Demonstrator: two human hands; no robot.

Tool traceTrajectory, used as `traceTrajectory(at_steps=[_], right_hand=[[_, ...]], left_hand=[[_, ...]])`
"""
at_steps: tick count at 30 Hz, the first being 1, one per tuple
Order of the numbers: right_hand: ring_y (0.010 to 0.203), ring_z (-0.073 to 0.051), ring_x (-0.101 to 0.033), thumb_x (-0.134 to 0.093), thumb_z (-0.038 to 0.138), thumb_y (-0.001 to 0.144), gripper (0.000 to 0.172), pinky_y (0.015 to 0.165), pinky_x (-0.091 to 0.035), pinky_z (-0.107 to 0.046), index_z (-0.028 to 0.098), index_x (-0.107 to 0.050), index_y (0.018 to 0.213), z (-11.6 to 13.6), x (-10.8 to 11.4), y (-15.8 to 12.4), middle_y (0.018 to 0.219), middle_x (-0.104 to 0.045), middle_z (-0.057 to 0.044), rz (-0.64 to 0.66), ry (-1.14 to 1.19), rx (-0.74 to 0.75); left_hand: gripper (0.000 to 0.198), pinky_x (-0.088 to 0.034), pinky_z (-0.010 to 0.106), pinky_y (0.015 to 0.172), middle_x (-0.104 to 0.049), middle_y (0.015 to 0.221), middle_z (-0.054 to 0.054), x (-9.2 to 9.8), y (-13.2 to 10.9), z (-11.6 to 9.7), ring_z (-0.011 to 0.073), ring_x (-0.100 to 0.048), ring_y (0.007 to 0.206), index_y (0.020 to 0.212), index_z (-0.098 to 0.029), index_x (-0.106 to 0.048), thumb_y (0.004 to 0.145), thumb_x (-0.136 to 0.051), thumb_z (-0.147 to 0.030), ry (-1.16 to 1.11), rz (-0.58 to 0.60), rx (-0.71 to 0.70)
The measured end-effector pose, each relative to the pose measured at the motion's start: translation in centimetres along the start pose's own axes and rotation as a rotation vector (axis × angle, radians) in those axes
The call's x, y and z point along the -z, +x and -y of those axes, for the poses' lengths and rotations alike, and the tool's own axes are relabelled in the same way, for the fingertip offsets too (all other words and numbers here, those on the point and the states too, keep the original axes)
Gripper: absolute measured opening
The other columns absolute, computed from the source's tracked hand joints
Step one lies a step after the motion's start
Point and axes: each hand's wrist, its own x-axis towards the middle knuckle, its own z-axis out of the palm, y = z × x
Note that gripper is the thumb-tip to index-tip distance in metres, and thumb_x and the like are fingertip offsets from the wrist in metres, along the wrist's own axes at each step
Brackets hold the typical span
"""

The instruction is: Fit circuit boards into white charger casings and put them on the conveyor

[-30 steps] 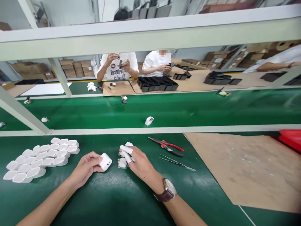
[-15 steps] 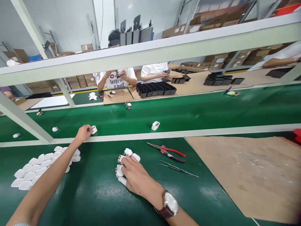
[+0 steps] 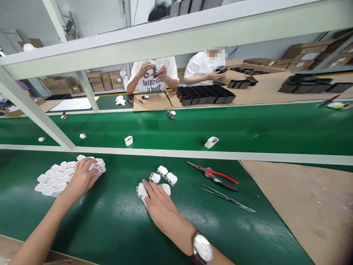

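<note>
My left hand (image 3: 84, 176) is closed around a white plastic housing (image 3: 99, 168) at the right end of a cluster of white plastic housings (image 3: 56, 176). Its fingers partly cover that housing. On the green bench, my right hand (image 3: 161, 204) has its fingertips around a small circuit board with a white top (image 3: 141, 190); a white covering shows on one fingertip. Several similar white-topped boards (image 3: 171, 179) lie just beyond and beside those fingers, one partly hidden by the hand.
Red-handled pliers (image 3: 212, 175) and tweezers (image 3: 228, 198) lie right of my right hand, near a cardboard sheet (image 3: 300, 198). Two white housings (image 3: 128, 140) stand on the green belt (image 3: 248, 129) behind a pale rail. Across it, two people handle dark parts near black boxes (image 3: 205, 95).
My left hand has left the white housing on the belt and come back to the cluster. My right hand has shifted among the boards, uncovering more of them. The view has turned.
</note>
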Motion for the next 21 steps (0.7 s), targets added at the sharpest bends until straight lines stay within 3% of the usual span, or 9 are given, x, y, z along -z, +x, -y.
traceTrajectory(at_steps=[4,7,9,11,13,16,18,21], right_hand=[[0.118,-0.037,-0.061,-0.068,0.007,0.085,0.022,0.099,-0.052,-0.052,0.009,-0.073,0.107,1.4,-0.4,-0.1,0.142,-0.061,-0.027,0.062,-0.080,-0.048],[0.114,-0.036,-0.062,-0.064,0.005,0.087,0.035,0.096,-0.055,-0.051,0.007,-0.070,0.121,1.7,0.1,0.0,0.140,-0.062,-0.027,0.099,-0.137,-0.040],[0.115,-0.036,-0.061,-0.062,0.002,0.086,0.041,0.096,-0.056,-0.050,0.005,-0.067,0.127,1.5,0.3,0.1,0.139,-0.062,-0.026,0.092,-0.130,-0.040],[0.115,-0.035,-0.060,-0.060,0.000,0.085,0.041,0.096,-0.058,-0.049,0.006,-0.067,0.125,1.0,0.3,-0.1,0.136,-0.063,-0.025,0.071,-0.068,-0.042],[0.115,-0.034,-0.060,-0.057,-0.001,0.084,0.040,0.097,-0.059,-0.049,0.009,-0.067,0.121,0.3,0.1,-0.3,0.132,-0.065,-0.021,0.042,0.018,-0.048],[0.113,-0.033,-0.060,-0.053,-0.002,0.083,0.038,0.097,-0.060,-0.050,0.013,-0.066,0.116,-0.6,0.1,-0.3,0.129,-0.065,-0.018,0.012,0.140,-0.045],[0.108,-0.032,-0.062,-0.052,0.002,0.089,0.039,0.093,-0.061,-0.050,0.013,-0.062,0.124,-0.9,0.6,0.0,0.123,-0.066,-0.016,-0.028,0.227,-0.062],[0.105,-0.029,-0.064,-0.055,0.010,0.099,0.048,0.089,-0.061,-0.048,0.014,-0.047,0.146,-0.8,1.8,0.7,0.119,-0.067,-0.015,-0.170,0.339,-0.125]], left_hand=[[0.004,-0.055,0.038,0.094,-0.066,0.124,0.010,-1.2,1.9,-5.3,0.0236,-0.063,0.110,0.101,-0.020,-0.064,0.102,-0.060,-0.018,-0.381,0.063,-0.062],[0.007,-0.056,0.036,0.087,-0.067,0.118,0.009,-3.2,2.7,-8.9,0.0227,-0.064,0.102,0.099,-0.020,-0.060,0.100,-0.057,-0.013,-0.455,0.140,-0.078],[0.006,-0.057,0.038,0.083,-0.066,0.112,0.009,-4.6,2.5,-10.2,0.0235,-0.065,0.097,0.095,-0.020,-0.056,0.100,-0.058,-0.017,-0.446,0.149,-0.024],[0.014,-0.058,0.037,0.076,-0.065,0.111,0.008,-5.6,1.9,-10.5,0.0223,-0.066,0.089,0.097,-0.021,-0.054,0.098,-0.067,-0.028,-0.489,0.179,0.081],[0.036,-0.059,0.037,0.072,-0.063,0.119,0.007,-5.9,1.3,-10.0,0.0214,-0.067,0.086,0.110,-0.023,-0.054,0.091,-0.078,-0.040,-0.571,0.221,0.174],[0.073,-0.061,0.042,0.091,-0.057,0.140,0.010,-5.4,0.7,-9.0,0.0277,-0.067,0.113,0.140,-0.028,-0.047,0.082,-0.088,-0.043,-0.690,0.247,0.211],[0.071,-0.055,0.045,0.106,-0.057,0.144,0.009,-5.3,0.6,-8.6,0.0293,-0.062,0.127,0.146,-0.031,-0.046,0.087,-0.085,-0.035,-0.765,0.285,0.206],[0.049,-0.054,0.043,0.107,-0.063,0.136,0.007,-5.5,0.7,-9.1,0.0258,-0.064,0.123,0.139,-0.031,-0.053,0.096,-0.074,-0.025,-0.864,0.303,0.188]])
